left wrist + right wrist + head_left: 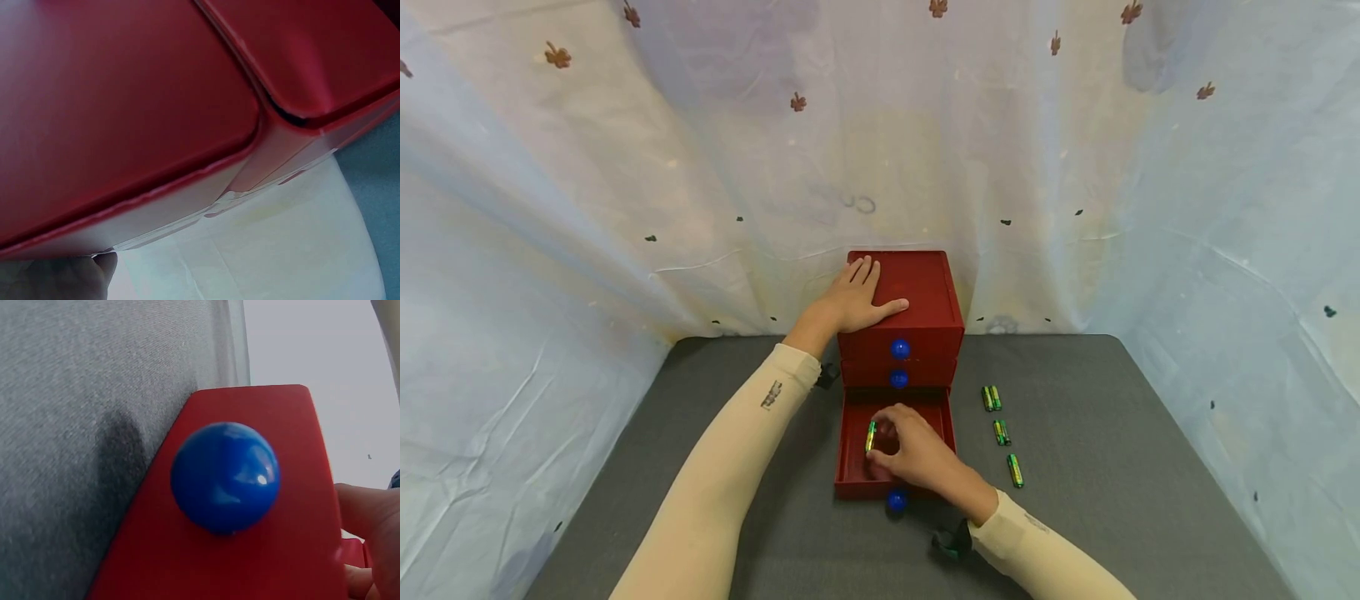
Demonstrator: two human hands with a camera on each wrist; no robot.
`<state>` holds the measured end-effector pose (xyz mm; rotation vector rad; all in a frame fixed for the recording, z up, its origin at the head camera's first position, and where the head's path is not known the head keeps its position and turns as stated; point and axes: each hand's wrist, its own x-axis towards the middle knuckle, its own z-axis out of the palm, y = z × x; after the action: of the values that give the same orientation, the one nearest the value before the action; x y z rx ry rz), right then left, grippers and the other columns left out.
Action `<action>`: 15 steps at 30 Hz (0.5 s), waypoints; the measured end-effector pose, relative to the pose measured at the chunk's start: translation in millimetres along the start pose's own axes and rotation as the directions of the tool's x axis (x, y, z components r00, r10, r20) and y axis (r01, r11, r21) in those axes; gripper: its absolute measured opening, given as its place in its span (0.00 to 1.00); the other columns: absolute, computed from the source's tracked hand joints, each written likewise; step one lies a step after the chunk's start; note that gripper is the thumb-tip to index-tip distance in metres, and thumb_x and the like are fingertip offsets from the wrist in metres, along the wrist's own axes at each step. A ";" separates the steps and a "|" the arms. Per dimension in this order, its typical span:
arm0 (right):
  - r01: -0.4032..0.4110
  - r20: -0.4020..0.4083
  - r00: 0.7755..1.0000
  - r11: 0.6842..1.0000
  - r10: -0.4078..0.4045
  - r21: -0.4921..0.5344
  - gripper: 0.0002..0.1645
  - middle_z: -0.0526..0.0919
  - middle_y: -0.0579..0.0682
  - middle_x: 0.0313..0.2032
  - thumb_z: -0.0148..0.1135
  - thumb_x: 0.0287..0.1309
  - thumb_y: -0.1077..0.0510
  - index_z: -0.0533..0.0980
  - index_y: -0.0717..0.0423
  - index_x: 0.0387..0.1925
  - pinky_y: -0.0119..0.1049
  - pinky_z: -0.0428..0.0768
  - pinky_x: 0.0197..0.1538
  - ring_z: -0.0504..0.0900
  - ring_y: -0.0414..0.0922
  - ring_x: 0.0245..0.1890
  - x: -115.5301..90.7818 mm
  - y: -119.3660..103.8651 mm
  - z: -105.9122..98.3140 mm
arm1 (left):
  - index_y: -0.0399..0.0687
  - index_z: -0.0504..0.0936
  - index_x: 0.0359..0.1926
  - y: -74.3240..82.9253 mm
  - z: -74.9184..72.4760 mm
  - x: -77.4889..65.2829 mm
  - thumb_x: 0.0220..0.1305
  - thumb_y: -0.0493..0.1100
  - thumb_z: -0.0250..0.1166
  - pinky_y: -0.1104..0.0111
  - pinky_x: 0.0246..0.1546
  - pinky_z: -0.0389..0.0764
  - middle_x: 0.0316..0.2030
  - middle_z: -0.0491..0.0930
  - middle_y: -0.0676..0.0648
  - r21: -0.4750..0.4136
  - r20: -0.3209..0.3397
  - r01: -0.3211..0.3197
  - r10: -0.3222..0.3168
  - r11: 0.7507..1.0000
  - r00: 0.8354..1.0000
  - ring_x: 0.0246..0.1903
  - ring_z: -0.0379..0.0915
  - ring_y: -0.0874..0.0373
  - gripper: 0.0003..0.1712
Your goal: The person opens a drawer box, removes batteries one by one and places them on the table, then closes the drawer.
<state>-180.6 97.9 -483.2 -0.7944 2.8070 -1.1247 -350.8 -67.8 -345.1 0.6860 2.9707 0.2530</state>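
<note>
A red cabinet of small drawers [917, 287] stands at the back of the table, its lowest drawer [859, 490] pulled out. My left hand [853, 305] rests on the cabinet's top near the left edge, fingers spread and thumb pointing right. Over the pulled-out drawer, my right hand [920, 454] pinches a green and yellow battery [871, 437] between thumb and fingertips. In the right wrist view, the drawer front [281, 550] with its round blue knob [225, 478] fills the middle, and the battery is hidden.
To the right of the drawer, more batteries lie on the grey table [1075, 500]: a far pair [992, 398], a middle pair [1002, 432] and a single battery [1015, 471] closest to me. The upper drawers, with blue knobs [900, 349], are closed. A pale patterned curtain [760, 208] hangs behind.
</note>
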 end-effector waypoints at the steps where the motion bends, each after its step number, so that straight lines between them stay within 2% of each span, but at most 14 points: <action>1: 0.002 -0.003 1.000 1.000 -0.002 -0.003 0.24 0.82 0.50 0.47 0.79 0.64 0.55 0.81 0.60 0.57 0.42 0.86 0.52 0.82 0.47 0.47 -1.2 0.1 -1.4 | 0.41 0.36 0.87 -0.1 0.1 0.1 0.76 0.80 0.42 0.55 0.85 0.31 0.87 0.33 0.39 0.000 0.000 0.000 0.000 1.000 1.000 0.86 0.25 0.46 0.62; 15: 0.012 -0.041 0.999 1.000 -0.012 0.007 0.24 0.82 0.51 0.46 0.79 0.63 0.56 0.81 0.60 0.57 0.41 0.85 0.50 0.81 0.48 0.46 -19.4 7.9 -20.7 | 0.41 0.36 0.87 -0.8 -0.8 -1.6 0.75 0.80 0.42 0.55 0.85 0.29 0.87 0.33 0.39 -0.011 0.001 0.000 0.000 1.000 1.000 0.86 0.24 0.46 0.62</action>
<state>-171.3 125.0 -476.3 -0.7980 2.8336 -1.1653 -349.8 -69.3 -344.5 0.6849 2.9660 0.2688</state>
